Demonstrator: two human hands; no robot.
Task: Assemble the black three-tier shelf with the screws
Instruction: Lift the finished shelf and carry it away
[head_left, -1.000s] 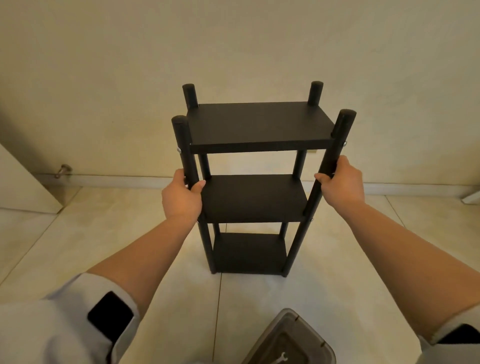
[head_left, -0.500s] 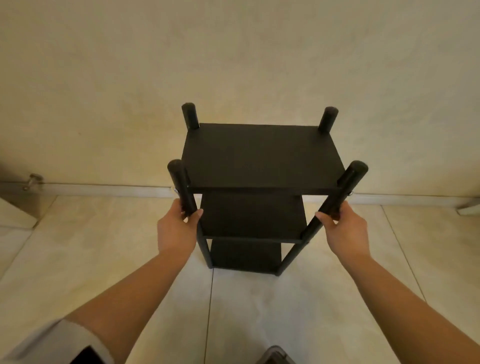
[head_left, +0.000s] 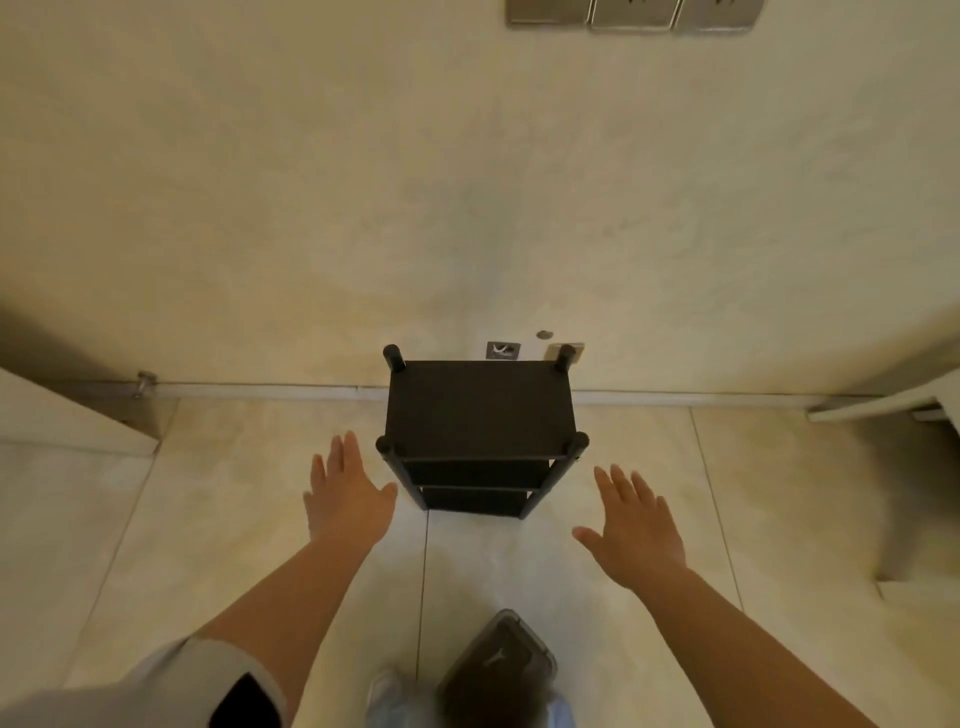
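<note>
Shelf in black, three tiers joined by four round posts, is standing upright on the tiled floor close to the pale wall, its back posts reaching up across the skirting line. Both hands are hovering apart from it, one on each side of its front edge, and neither is touching it. The left hand is spreading flat with straight fingers and the thumb pointing toward the front left post; it is lying just beside that post with a narrow gap of floor showing between thumb and shelf. The right hand is also lying released, palm down, fingers straight and fanned, sitting a little lower in the view and farther from the front right post than the left hand is from its post. Both bare forearms are reaching forward from the lower edge, and a light sleeve with a dark patch is showing at the lower left.

A dark clear-lidded container is lying on the floor near the person's feet, well short of the shelf, with a small pale metal piece showing inside. Behind the shelf a small dark wall plate is bearing a pale mark too blurred to read, and no writing or brand is legible anywhere
</note>
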